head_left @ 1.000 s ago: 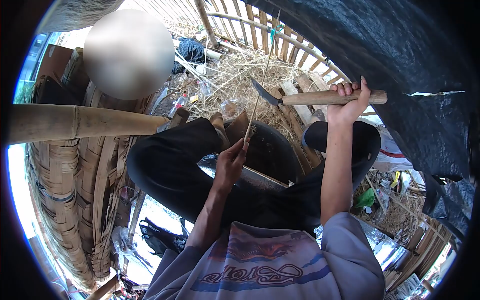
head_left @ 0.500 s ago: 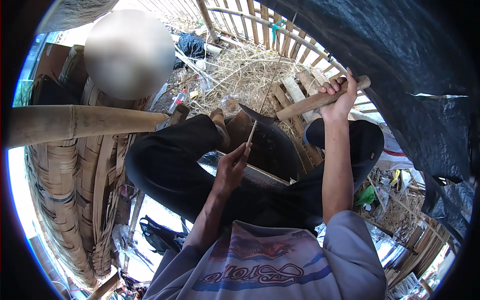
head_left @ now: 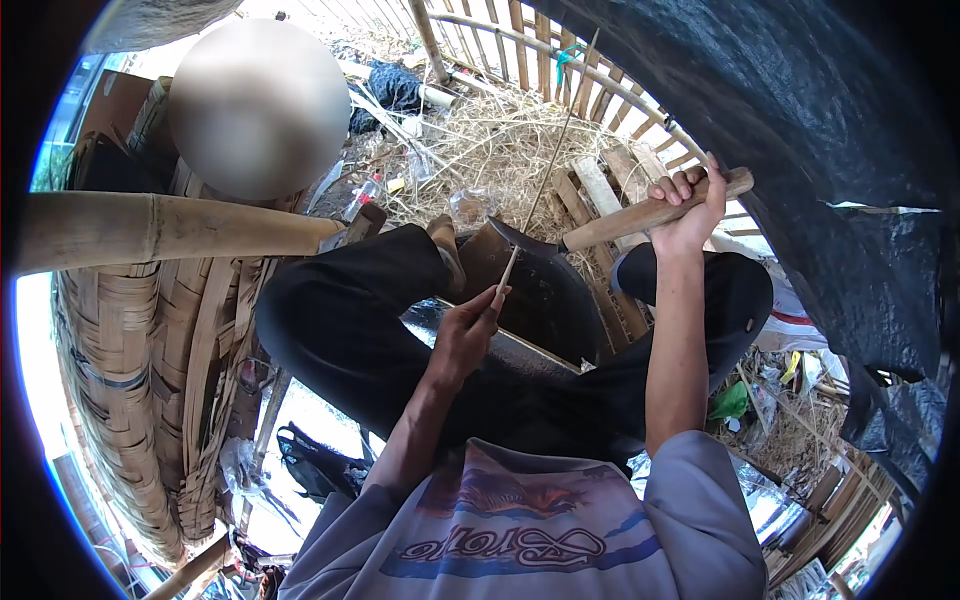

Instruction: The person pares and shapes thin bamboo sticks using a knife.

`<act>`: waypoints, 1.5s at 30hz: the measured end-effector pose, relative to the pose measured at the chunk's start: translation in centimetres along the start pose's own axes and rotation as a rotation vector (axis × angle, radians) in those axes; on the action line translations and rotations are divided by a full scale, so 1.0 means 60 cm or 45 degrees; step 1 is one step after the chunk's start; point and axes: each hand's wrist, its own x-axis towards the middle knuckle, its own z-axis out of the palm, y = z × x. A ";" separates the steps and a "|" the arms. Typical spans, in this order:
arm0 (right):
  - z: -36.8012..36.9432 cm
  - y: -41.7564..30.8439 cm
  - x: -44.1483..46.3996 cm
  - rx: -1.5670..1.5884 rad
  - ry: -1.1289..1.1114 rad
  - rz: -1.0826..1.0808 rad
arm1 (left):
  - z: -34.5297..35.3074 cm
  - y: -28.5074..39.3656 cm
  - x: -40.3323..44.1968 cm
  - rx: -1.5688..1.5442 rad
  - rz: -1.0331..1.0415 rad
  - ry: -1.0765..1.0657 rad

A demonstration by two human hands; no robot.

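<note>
My left hand point(head_left: 468, 330) pinches the near end of a long thin stick point(head_left: 558, 150), which slants away up and to the right. My right hand point(head_left: 690, 215) is wrapped round the thick wooden handle point(head_left: 630, 222) of a knife. Its dark curved blade point(head_left: 528, 241) lies across the stick just beyond my left fingers; whether it cuts in cannot be made out. Below both hands, between my bent legs, sits a dark round tub point(head_left: 560, 305).
Thick bamboo pole point(head_left: 190, 228) and woven bamboo point(head_left: 120, 400) at left. Slatted fence point(head_left: 540, 50) ahead, black sheeting point(head_left: 840, 120) at right. Straw point(head_left: 500, 140), a plastic bottle point(head_left: 364, 194) and wooden slats point(head_left: 600, 200) lie beyond my legs.
The knife has come down and left from above, so its blade now meets the stick. The stick's far end has swung a little to the right. My left hand has barely moved.
</note>
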 end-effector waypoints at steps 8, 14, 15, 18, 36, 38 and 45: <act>-0.014 0.009 -0.004 0.035 0.109 0.031 | -0.001 0.011 0.001 -0.107 -0.049 0.032; -0.019 0.017 -0.002 0.081 0.194 -0.010 | -0.005 0.001 0.007 -0.096 -0.011 0.053; -0.015 0.017 -0.005 0.053 0.170 0.039 | -0.007 -0.001 0.006 -0.086 -0.018 0.052; -0.020 0.020 0.005 0.155 0.284 -0.097 | -0.004 0.007 0.007 -0.069 0.035 0.087; -0.018 0.041 -0.013 0.181 0.302 0.010 | -0.004 -0.007 0.011 -0.019 0.027 0.116; -0.028 0.042 -0.014 0.021 0.141 0.140 | -0.003 0.004 0.012 -0.052 0.019 0.083; -0.026 0.043 -0.012 0.076 0.120 0.143 | -0.007 -0.007 0.014 -0.089 0.032 0.034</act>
